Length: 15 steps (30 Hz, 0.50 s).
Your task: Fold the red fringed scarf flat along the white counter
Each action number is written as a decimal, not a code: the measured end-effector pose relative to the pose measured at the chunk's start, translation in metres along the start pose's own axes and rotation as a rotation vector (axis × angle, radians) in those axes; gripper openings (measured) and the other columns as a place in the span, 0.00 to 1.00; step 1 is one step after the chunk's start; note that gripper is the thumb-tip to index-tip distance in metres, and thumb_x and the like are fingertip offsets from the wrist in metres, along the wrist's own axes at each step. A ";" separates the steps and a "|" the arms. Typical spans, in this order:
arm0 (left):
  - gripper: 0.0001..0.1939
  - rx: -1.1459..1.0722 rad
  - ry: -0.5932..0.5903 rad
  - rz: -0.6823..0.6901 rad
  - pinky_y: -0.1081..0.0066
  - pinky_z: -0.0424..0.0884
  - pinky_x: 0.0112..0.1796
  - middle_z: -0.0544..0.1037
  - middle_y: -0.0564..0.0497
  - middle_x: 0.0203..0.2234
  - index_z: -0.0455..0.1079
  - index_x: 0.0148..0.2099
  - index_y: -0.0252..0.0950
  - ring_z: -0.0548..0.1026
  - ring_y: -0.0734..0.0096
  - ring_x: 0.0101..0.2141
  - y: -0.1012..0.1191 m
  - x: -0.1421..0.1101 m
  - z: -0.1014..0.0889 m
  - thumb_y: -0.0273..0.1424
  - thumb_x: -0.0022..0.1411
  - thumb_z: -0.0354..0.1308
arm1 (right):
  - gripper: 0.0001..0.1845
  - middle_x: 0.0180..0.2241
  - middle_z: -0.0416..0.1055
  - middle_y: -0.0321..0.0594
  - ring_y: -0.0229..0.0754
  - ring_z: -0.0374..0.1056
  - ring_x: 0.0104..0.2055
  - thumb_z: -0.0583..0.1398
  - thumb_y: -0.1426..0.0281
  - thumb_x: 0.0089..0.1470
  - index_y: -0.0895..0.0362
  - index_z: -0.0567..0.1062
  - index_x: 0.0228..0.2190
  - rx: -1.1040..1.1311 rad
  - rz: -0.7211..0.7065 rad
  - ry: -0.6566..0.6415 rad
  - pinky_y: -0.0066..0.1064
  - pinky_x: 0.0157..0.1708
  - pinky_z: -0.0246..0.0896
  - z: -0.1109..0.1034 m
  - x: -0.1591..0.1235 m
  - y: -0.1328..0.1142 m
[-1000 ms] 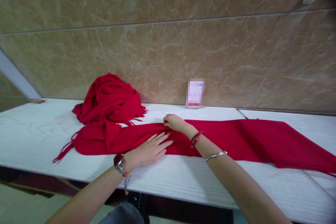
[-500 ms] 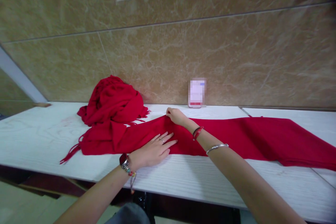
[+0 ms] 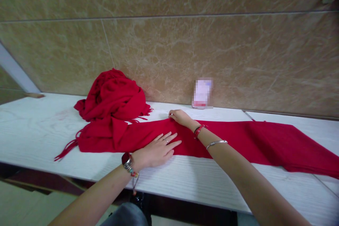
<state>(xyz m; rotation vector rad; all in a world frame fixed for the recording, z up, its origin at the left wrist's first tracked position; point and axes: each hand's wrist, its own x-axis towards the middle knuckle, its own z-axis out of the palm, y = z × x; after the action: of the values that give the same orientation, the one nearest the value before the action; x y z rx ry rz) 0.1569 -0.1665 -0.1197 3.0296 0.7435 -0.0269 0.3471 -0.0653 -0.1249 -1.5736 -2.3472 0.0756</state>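
A long red scarf (image 3: 230, 137) lies stretched along the white tabletop, its right part flat and layered, its left part wrinkled with a fringed end hanging toward the left. My left hand (image 3: 157, 150) rests flat on the scarf near its front edge, fingers spread. At the scarf's far edge, my right hand (image 3: 180, 117) has its thumb and fingers pinched together on the cloth. The fingertips are small in view. Behind the scarf's left end sits a bunched heap of red fringed cloth (image 3: 113, 95), touching it.
A blurred-out pale upright object (image 3: 202, 93) leans against the brown marbled wall (image 3: 159, 49) behind the table. The white tabletop (image 3: 34, 130) has a seam at the right. Its front edge runs just below my forearms.
My right hand has shifted slightly toward the scarf's far edge, and the cloth beneath it looks straighter. My left hand has stayed flat on the scarf. The camera view has tilted a little.
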 end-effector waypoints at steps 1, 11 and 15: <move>0.23 0.000 0.012 0.004 0.60 0.47 0.56 0.51 0.48 0.60 0.48 0.61 0.41 0.46 0.63 0.60 0.000 0.000 0.001 0.31 0.65 0.37 | 0.12 0.36 0.73 0.45 0.39 0.68 0.39 0.51 0.71 0.57 0.61 0.72 0.38 -0.002 0.003 0.012 0.26 0.39 0.57 -0.002 0.000 0.001; 0.21 0.109 0.230 -0.111 0.55 0.43 0.56 0.50 0.48 0.61 0.54 0.59 0.43 0.43 0.61 0.60 -0.001 0.001 -0.008 0.36 0.65 0.38 | 0.15 0.44 0.69 0.49 0.42 0.64 0.47 0.52 0.72 0.55 0.63 0.69 0.44 0.033 -0.126 0.159 0.33 0.48 0.57 -0.016 -0.056 0.000; 0.24 0.049 0.068 -0.256 0.52 0.48 0.54 0.47 0.45 0.61 0.49 0.61 0.42 0.44 0.56 0.60 -0.007 0.000 -0.002 0.40 0.64 0.39 | 0.22 0.53 0.60 0.52 0.47 0.56 0.55 0.49 0.67 0.58 0.64 0.64 0.51 -0.052 -0.104 0.053 0.40 0.53 0.50 -0.002 -0.078 -0.010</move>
<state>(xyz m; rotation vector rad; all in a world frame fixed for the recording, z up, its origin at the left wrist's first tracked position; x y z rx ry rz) 0.1536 -0.1597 -0.1181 2.9715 1.1473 0.0538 0.3657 -0.1409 -0.1387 -1.4545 -2.4030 -0.0499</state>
